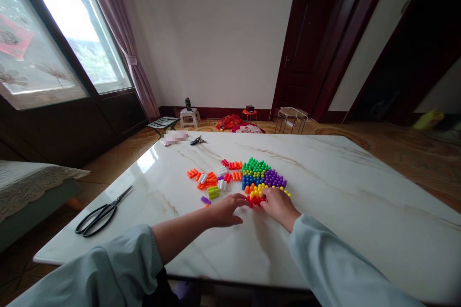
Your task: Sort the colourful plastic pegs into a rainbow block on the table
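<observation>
My left hand [228, 210] lies low over the table, its fingers stretched toward the left side of a small cluster of red capsule-shaped plastic pieces [255, 200]. On the cluster's right side, my right hand [280, 205] has bent fingers, with thumb and forefinger apart at its edge; no piece shows in its grasp. Behind the red cluster stand packed groups of similar pieces: yellow ones [260, 190], purple ones [274, 179], blue ones [247, 182] and green ones [256, 166]. Loose orange pieces [211, 181], lime pieces [213, 192] and white pieces [222, 185] lie to the left.
Black-handled scissors [104, 212] lie on the white marbled table [342, 192] at the left. Small dark pliers [197, 141] and a blurred packet [175, 137] rest near its far edge. Beyond are a white stool [189, 116] and a round-seated stool [291, 114].
</observation>
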`<state>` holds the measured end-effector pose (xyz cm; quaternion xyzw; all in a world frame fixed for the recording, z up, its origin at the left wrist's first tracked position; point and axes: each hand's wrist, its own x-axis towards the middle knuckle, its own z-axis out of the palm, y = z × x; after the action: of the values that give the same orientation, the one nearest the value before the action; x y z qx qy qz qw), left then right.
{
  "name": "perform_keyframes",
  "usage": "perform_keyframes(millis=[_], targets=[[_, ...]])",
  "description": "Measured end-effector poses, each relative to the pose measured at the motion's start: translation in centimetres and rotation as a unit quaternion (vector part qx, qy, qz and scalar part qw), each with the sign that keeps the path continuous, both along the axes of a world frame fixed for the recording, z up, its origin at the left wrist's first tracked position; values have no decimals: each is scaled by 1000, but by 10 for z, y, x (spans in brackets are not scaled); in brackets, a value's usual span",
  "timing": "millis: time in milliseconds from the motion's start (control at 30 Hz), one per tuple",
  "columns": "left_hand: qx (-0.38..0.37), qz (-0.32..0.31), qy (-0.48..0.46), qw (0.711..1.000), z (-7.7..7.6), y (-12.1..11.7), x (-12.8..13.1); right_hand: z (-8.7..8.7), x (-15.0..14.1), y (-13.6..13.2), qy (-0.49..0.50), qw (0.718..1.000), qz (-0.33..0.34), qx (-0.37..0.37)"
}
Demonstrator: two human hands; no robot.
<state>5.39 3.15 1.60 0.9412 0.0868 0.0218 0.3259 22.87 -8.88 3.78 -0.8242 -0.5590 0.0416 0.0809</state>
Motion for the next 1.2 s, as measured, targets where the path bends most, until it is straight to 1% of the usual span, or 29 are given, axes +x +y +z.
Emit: perform_keyframes(millis=[133,233,333,500,600,700,833,967,1033,1100,1200], targets=[[14,6,26,1000,2,-1,-1,-4,-5,1,27,999,19,13],[29,-2,46,999,3,-2,-2,-7,-5,3,31,999,25,13],[53,-7,52,997,4,-2,-2,-10,-2,4,21,999,22,9],[84,19,67,994,7,-3,-3,-12,5,4,3,1000,5,-4],[98,34,72,992,9,-4,-4,-8,6,3,-18,1000,-18,-18],[123,30,71,989,9,-6,-3,-1,4,1,-37,999,-37,-9],[155,17,79,985,5,-9,-1,10,0,-1,-31,998,-47,6],[189,17,74,979,2,-6,1,16,-2,-3,-19,999,-45,10],[202,36,73,976,3,0,1,17,-2,-3,-13,999,-45,8],[208,67,75,973,5,9,1,18,-4,-4,-6,999,-42,8],[222,155,73,960,12,25,-2,18,-14,-8,9,1000,-15,15]])
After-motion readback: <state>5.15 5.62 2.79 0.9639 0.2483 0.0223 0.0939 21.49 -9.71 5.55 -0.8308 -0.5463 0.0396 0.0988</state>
